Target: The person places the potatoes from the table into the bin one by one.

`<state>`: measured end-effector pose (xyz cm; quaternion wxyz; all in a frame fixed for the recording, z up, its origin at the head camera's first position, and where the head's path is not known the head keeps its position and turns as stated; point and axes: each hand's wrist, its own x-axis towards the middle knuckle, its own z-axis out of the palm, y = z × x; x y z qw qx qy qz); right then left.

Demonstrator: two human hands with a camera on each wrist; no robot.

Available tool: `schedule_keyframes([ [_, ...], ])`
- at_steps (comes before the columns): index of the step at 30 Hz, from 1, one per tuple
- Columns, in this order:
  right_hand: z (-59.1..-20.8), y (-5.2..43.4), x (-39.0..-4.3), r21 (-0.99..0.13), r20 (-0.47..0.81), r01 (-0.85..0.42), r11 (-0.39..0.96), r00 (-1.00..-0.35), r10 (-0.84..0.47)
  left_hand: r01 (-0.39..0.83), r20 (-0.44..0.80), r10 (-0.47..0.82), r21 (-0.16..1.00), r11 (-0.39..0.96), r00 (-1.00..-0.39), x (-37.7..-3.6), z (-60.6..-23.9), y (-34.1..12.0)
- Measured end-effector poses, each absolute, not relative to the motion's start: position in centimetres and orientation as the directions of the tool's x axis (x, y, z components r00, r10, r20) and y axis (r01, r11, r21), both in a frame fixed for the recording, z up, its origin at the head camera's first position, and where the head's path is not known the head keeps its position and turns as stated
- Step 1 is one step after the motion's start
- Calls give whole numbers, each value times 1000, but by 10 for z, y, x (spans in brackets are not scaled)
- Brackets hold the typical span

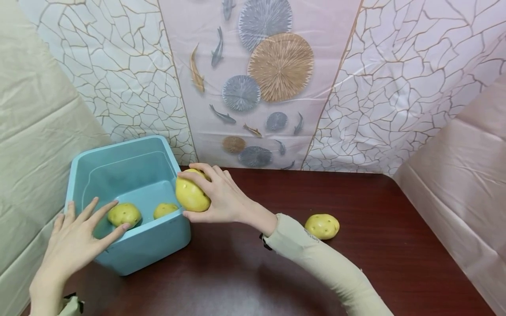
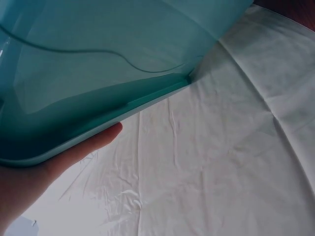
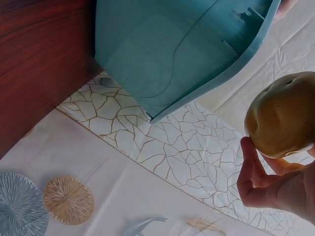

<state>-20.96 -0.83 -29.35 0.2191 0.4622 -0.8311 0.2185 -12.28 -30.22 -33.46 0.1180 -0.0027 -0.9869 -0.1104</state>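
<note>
1. The right hand point(image 1: 219, 195) grips a yellow potato point(image 1: 191, 194), fingers curled round it, right at the near right rim of the teal plastic bin point(image 1: 158, 243).
2. The left hand point(image 1: 75, 239) rests flat, fingers straight and spread, on the bin's front left rim.
3. Two more potatoes lie inside the bin: one point(image 1: 124, 214) just beside the left fingertips, a smaller one point(image 1: 165, 210) below the held potato.
4. A fourth potato point(image 1: 322, 226) lies on the dark wooden table point(image 1: 356, 272), right of the right forearm.

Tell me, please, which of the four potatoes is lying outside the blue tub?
The potato alone on the dark table, right of the sleeve; two lie in the tub, one is held.
</note>
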Motion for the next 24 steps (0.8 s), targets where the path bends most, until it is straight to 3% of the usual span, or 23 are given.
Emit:
schedule_keyframes([
  [24,-278,-29,-216,-154,521,-841,519,-515,-680,45,241,-8,216,975,-970,-123,-333,-303],
])
